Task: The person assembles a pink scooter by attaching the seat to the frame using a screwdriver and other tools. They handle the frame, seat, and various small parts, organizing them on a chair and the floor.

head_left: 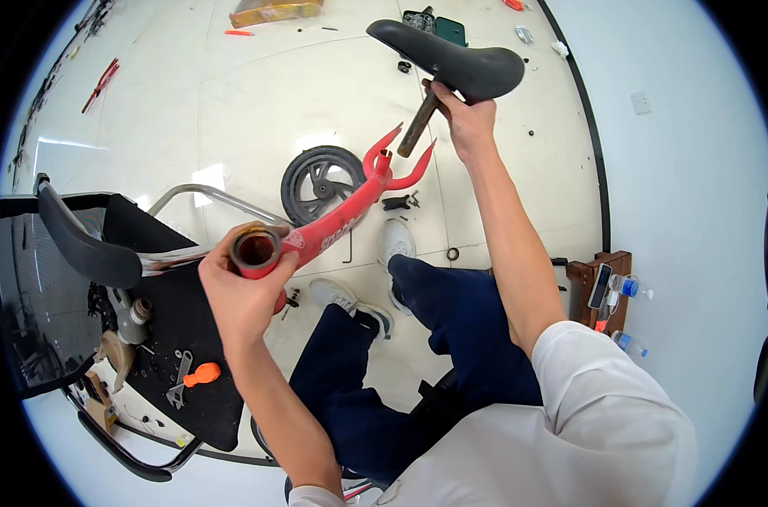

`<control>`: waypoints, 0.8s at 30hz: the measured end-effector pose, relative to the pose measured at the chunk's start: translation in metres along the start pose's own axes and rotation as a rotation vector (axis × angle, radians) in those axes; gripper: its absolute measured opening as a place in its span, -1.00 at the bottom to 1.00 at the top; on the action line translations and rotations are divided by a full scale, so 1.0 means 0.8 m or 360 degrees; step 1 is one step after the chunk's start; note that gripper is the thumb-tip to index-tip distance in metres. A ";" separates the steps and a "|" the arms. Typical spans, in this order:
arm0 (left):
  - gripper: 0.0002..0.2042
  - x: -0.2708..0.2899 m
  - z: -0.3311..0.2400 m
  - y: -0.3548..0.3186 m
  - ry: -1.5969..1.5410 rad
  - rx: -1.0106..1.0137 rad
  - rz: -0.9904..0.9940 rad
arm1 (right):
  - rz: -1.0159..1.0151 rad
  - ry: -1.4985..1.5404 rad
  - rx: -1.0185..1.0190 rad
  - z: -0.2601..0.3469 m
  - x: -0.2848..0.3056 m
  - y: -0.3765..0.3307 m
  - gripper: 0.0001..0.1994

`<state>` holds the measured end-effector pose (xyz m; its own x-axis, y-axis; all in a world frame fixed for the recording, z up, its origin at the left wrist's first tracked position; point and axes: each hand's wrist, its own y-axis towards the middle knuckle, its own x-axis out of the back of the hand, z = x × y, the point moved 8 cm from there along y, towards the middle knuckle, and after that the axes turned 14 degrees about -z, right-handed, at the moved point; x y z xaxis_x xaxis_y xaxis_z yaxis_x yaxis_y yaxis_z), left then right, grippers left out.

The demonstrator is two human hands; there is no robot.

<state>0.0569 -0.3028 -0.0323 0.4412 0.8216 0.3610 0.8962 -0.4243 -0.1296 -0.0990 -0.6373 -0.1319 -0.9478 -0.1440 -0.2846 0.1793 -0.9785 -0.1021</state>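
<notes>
My left hand (232, 283) is closed round the head tube end of a red bike frame (337, 221), whose open tube faces up toward me. The frame slopes away to the right and ends in a short seat tube between two fork-like prongs. In my right hand (464, 118) is a black bicycle saddle (456, 63), gripped under its body near the post. Its rusty seat post (418, 127) tilts down, with the lower end just beside the frame's seat tube opening and apart from it.
A black wheel (320, 188) lies on the floor beyond the frame. On the left, a black chair (160, 355) bears an orange-handled screwdriver (203, 374) and an adjustable wrench (179, 380). Water bottles (627, 342) stand by a wooden stand (588, 283) at right. An open green case (449, 31) lies far off.
</notes>
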 end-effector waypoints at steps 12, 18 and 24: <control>-0.64 0.018 0.005 -0.006 -0.0328 0.0154 -0.0016 | 0.0144 0.0043 -0.0080 -0.034 0.005 0.013 -0.73; -0.63 0.026 0.009 -0.007 -0.0362 0.0180 -0.0031 | 0.0380 0.0061 -0.0204 -0.033 0.001 0.010 -0.70; -0.61 0.029 0.017 -0.011 -0.0335 0.0229 0.0017 | 0.0743 -0.0240 -0.0485 -0.055 -0.009 0.000 -0.64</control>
<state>0.0597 -0.2747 -0.0352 0.4373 0.8848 0.1606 0.8822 -0.3874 -0.2677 -0.0804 -0.6301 -0.1714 -0.7731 -0.5917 -0.2287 0.6343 -0.7226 -0.2747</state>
